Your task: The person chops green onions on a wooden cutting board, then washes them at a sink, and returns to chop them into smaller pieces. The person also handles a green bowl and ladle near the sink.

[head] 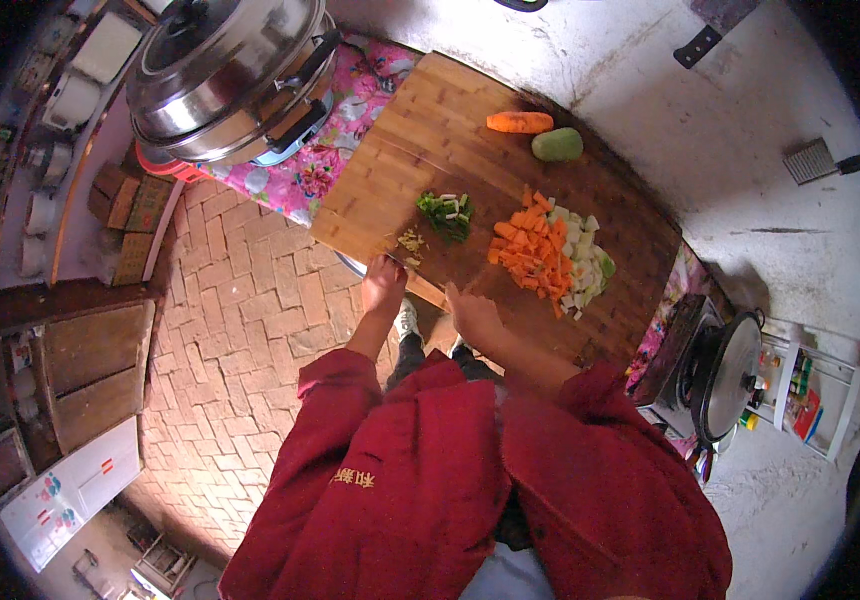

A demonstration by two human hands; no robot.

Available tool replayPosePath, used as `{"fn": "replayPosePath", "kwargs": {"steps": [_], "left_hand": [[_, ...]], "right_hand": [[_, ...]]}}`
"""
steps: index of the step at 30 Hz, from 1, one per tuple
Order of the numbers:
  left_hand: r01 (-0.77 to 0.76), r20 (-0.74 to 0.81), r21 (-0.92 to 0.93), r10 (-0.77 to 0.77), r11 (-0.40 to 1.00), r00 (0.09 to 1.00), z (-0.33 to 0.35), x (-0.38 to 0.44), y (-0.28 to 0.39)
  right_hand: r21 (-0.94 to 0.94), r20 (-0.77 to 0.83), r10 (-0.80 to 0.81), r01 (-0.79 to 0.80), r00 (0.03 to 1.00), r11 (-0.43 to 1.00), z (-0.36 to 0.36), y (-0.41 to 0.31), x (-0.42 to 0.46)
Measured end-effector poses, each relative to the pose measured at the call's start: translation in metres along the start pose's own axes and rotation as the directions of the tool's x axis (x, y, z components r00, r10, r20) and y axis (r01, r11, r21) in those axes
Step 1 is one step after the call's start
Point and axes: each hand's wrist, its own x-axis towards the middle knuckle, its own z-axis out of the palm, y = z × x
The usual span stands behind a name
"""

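Note:
My left hand (385, 283) is at the near edge of a wooden cutting board (400, 150), its fingers bent; what they hold, if anything, is unclear. My right hand (475, 315) lies over the same edge farther right, and its grip is hidden. A pale rim, perhaps of a bowl or plate (351, 264), shows under the board beside my left hand. On the board are finely chopped yellowish bits (412, 244), cut green onion (446, 216), diced orange carrot (531, 251) and pale green chopped vegetable (586, 259). A carrot piece (520, 122) and a green vegetable piece (557, 144) lie at the back.
A large metal steamer pot (227, 82) stands left on a floral cloth (317, 169). At the right, a lidded black pan (730, 379) sits beside a white rack (850, 405). A grater (810, 162) hangs on the wall. Shelves (92, 142) line the left, above a brick floor (250, 300).

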Motion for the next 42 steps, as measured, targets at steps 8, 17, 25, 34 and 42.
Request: {"fn": "replayPosePath", "kwargs": {"steps": [8, 17, 25, 34, 42], "left_hand": [[0.018, 0.016, -0.01, -0.018, 1.0, 1.0, 0.001, -0.002, -0.004], [0.095, 0.048, -0.014, -0.094, 0.995, 0.994, -0.002, -0.003, 0.005], [0.156, 0.042, -0.19, -0.151, 0.969, 0.988, -0.001, -0.005, -0.003], [0.185, -0.307, -0.505, -0.376, 0.843, 0.874, -0.036, 0.062, 0.002], [-0.176, 0.357, -0.473, 0.37, 0.863, 0.858, 0.078, 0.173, 0.269]], "right_hand": [[0.029, 0.042, -0.057, 0.056, 0.997, 0.998, -0.034, -0.005, -0.001], [-0.005, -0.036, 0.006, -0.006, 0.999, 1.0, 0.01, 0.005, -0.001], [0.184, -0.283, 0.011, 0.043, 0.959, 0.982, -0.026, 0.01, 0.0], [0.271, -0.046, 0.052, -0.038, 0.998, 0.962, -0.056, 0.028, -0.042], [0.128, -0.307, -0.057, 0.101, 0.95, 0.987, 0.001, 0.046, -0.046]]}}
